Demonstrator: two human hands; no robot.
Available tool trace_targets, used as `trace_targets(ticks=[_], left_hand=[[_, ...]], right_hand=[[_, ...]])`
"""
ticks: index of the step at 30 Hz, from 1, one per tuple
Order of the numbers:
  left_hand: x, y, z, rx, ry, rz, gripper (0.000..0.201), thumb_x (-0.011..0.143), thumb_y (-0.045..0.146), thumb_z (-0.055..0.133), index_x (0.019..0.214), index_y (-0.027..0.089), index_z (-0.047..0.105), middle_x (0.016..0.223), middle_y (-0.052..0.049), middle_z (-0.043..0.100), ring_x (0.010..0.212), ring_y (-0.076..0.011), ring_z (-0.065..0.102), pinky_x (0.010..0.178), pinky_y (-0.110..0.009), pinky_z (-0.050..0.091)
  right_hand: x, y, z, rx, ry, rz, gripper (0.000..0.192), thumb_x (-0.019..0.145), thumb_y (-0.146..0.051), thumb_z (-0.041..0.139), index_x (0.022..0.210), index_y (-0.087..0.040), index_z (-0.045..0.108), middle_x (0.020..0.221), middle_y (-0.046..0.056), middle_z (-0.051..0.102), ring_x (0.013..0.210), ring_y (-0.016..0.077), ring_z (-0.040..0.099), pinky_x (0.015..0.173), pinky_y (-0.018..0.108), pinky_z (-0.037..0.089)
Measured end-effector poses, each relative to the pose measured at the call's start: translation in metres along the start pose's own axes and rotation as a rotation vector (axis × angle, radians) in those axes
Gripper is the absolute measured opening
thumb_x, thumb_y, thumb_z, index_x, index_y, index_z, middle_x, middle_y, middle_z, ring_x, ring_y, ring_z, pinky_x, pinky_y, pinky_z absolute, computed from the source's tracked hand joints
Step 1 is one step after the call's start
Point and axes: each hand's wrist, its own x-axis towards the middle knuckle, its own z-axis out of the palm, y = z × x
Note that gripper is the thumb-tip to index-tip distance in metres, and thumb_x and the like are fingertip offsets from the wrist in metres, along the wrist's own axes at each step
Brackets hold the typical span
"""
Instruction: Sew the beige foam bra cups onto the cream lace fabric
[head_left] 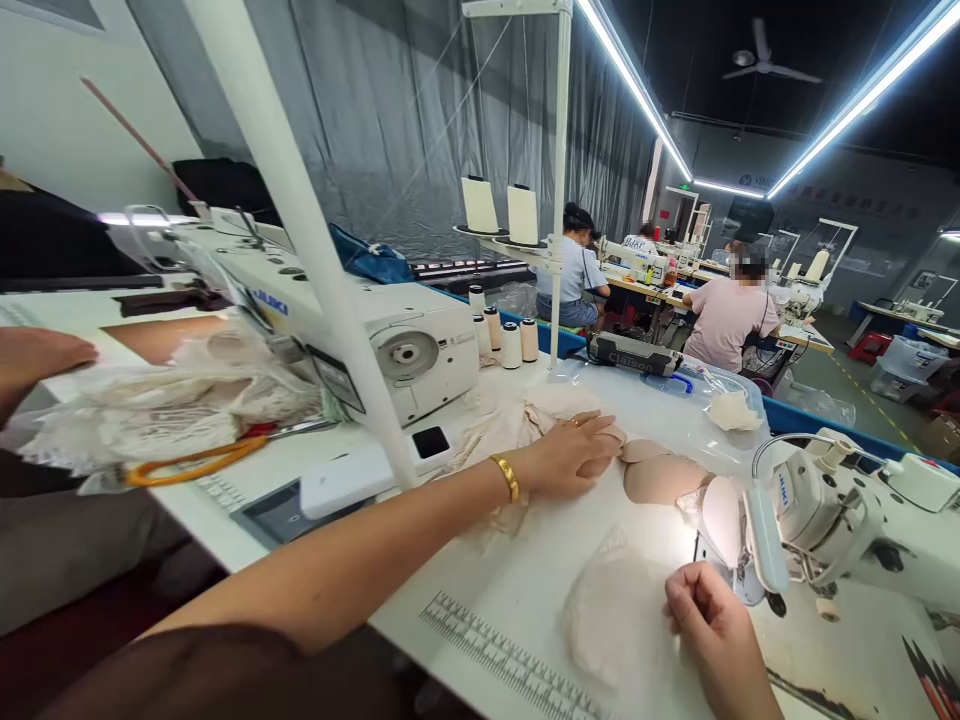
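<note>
The person's left hand lies palm down, fingers extended and close together, over cream fabric pieces on the white sewing table; a ring and a gold-coloured bracelet circle finger and wrist. The right hand, near the table's front edge, is curled with thumb and index finger close; whether it pinches anything cannot be told. Just left of it lies a rounded, sheer cream fabric piece, its filmy surface blending into the tabletop.

At the left hand's fingertips, smooth beige moulded cups overlap, their surfaces domed, with pale lace beside them. A paler pinkish cup stands tilted by the needle area of the white sewing machine at the table's right side, which is marked "JUKI". Crumpled, thin cream fabric spreads under and behind the left wrist.

A black ruler scale is printed along the front edge. Toward the back edge sits a translucent plastic tray, with a grey-and-black case at its far side, lettered apparently "Clatson". Farther left, cream and peach thread cones stand beside a second white machine, also reading "JUKI". Beyond it, orange-handled scissors lie against ruffled cream lace, near another person's hand.
</note>
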Motion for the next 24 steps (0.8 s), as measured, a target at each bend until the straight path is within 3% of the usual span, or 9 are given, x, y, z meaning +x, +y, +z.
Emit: trace_targets(ticks=[2, 4, 7, 10, 14, 16, 19, 21, 24], left_hand=[[-0.005, -0.004, -0.006, -0.120, 0.012, -0.035, 0.063, 0.089, 0.040, 0.067, 0.148, 0.029, 0.048, 0.162, -0.010, 0.035, 0.149, -0.0318, 0.033, 0.119, -0.046, 0.034], [-0.003, -0.009, -0.013, -0.164, 0.071, -0.133, 0.058, 0.097, 0.035, 0.054, 0.152, 0.025, 0.041, 0.161, -0.009, 0.038, 0.148, -0.0243, 0.036, 0.121, -0.038, 0.032], [0.006, -0.013, -0.015, -0.148, 0.104, -0.261, 0.049, 0.097, 0.030, 0.052, 0.144, 0.020, 0.051, 0.148, -0.011, 0.055, 0.137, -0.0244, 0.051, 0.115, -0.035, 0.039], [0.014, -0.011, -0.011, -0.119, 0.097, -0.308, 0.031, 0.094, 0.031, 0.055, 0.120, 0.020, 0.068, 0.125, -0.011, 0.070, 0.117, -0.0277, 0.064, 0.102, -0.038, 0.048], [0.022, 0.000, -0.017, -0.087, 0.149, -0.356, 0.019, 0.091, 0.020, 0.053, 0.093, 0.019, 0.072, 0.104, -0.012, 0.074, 0.104, -0.0283, 0.067, 0.096, -0.039, 0.049], [0.023, 0.009, -0.026, -0.087, 0.207, -0.379, 0.022, 0.092, 0.018, 0.049, 0.094, 0.017, 0.070, 0.105, -0.014, 0.072, 0.107, -0.0288, 0.065, 0.099, -0.040, 0.046], [0.018, 0.029, -0.042, -0.130, 0.293, -0.391, 0.029, 0.097, 0.021, 0.041, 0.112, 0.017, 0.065, 0.117, -0.011, 0.069, 0.112, -0.0268, 0.062, 0.100, -0.037, 0.045], [0.009, 0.048, -0.050, -0.260, 0.227, -0.306, 0.025, 0.096, 0.028, 0.046, 0.111, 0.020, 0.065, 0.111, -0.004, 0.071, 0.102, -0.0226, 0.065, 0.087, -0.031, 0.049], [-0.006, 0.078, -0.055, -0.525, -0.032, -0.073, 0.018, 0.090, 0.034, 0.057, 0.093, 0.021, 0.068, 0.092, 0.002, 0.072, 0.085, -0.0175, 0.066, 0.070, -0.024, 0.045]], right_hand=[[-0.003, -0.002, 0.001, -0.004, 0.026, -0.019, 0.048, 0.085, -0.068, 0.063, 0.075, -0.021, 0.063, 0.068, 0.001, 0.061, 0.064, 0.0182, 0.056, 0.062, 0.028, 0.043], [-0.005, -0.005, 0.001, -0.022, 0.013, -0.025, 0.046, 0.087, -0.066, 0.062, 0.077, -0.021, 0.062, 0.069, 0.001, 0.061, 0.065, 0.0181, 0.056, 0.064, 0.028, 0.042], [-0.005, -0.007, -0.001, -0.045, -0.009, -0.024, 0.043, 0.089, -0.063, 0.061, 0.080, -0.021, 0.062, 0.072, 0.001, 0.062, 0.068, 0.0182, 0.056, 0.065, 0.029, 0.042], [-0.003, -0.006, -0.004, -0.051, -0.007, -0.028, 0.045, 0.088, -0.065, 0.062, 0.079, -0.021, 0.062, 0.072, 0.001, 0.063, 0.067, 0.0181, 0.057, 0.065, 0.029, 0.043], [-0.002, -0.006, -0.006, -0.046, -0.005, -0.020, 0.048, 0.085, -0.067, 0.064, 0.079, -0.020, 0.063, 0.070, 0.002, 0.065, 0.066, 0.0179, 0.058, 0.061, 0.028, 0.042], [-0.003, -0.009, -0.006, -0.032, 0.010, -0.014, 0.046, 0.086, -0.066, 0.064, 0.080, -0.020, 0.063, 0.072, 0.002, 0.065, 0.066, 0.0173, 0.058, 0.060, 0.027, 0.042], [-0.004, -0.015, -0.007, 0.000, 0.015, 0.010, 0.047, 0.085, -0.067, 0.065, 0.081, -0.020, 0.062, 0.074, 0.002, 0.066, 0.064, 0.0161, 0.057, 0.058, 0.027, 0.042], [-0.004, -0.018, -0.008, 0.022, 0.006, 0.027, 0.049, 0.084, -0.069, 0.065, 0.083, -0.020, 0.062, 0.074, 0.002, 0.066, 0.062, 0.0155, 0.055, 0.056, 0.027, 0.042], [-0.003, -0.021, -0.012, 0.051, 0.004, 0.044, 0.054, 0.085, -0.073, 0.059, 0.084, -0.020, 0.063, 0.068, 0.001, 0.062, 0.060, 0.0154, 0.053, 0.057, 0.027, 0.043]])
